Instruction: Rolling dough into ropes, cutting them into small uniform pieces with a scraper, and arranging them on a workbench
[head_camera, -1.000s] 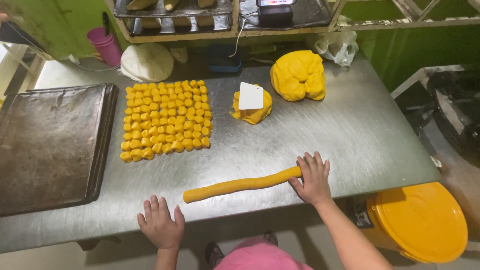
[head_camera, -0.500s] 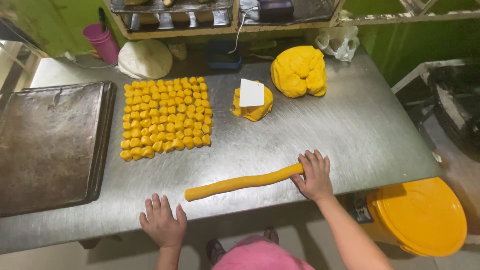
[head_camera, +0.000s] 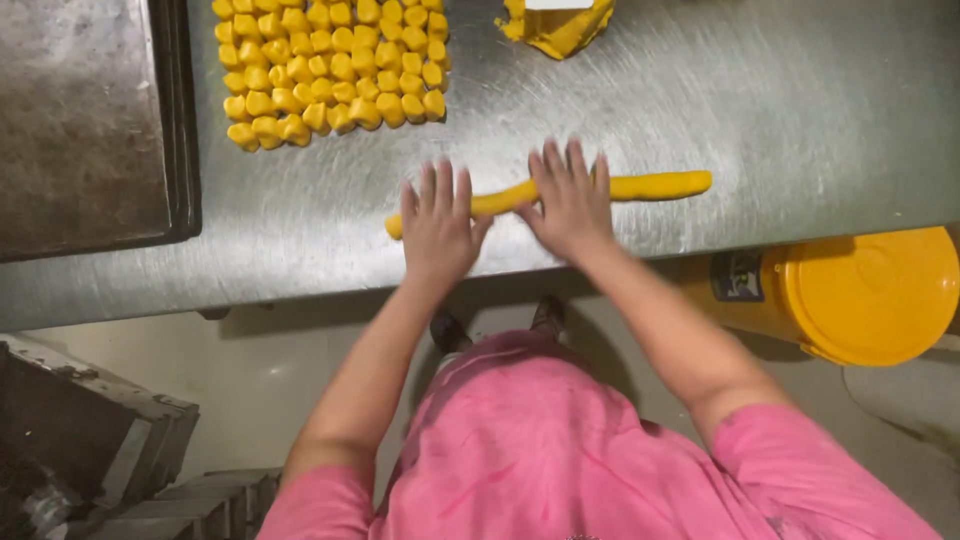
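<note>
Head view: I note a long yellow dough rope (head_camera: 650, 186) lying on the steel bench (head_camera: 800, 110), its long axis running left to right, slightly raised toward the right end. Both hands rest flat on top of it, fingers spread and extended, gripping nothing. The left hand (head_camera: 438, 225) covers the rope's left portion; the right hand (head_camera: 570, 200) covers the middle. The rope passes crosswise beneath the fingers. The free right end lies nearer the right hand. Cut dough pieces (head_camera: 330, 70) sit well apart, beyond.
</note>
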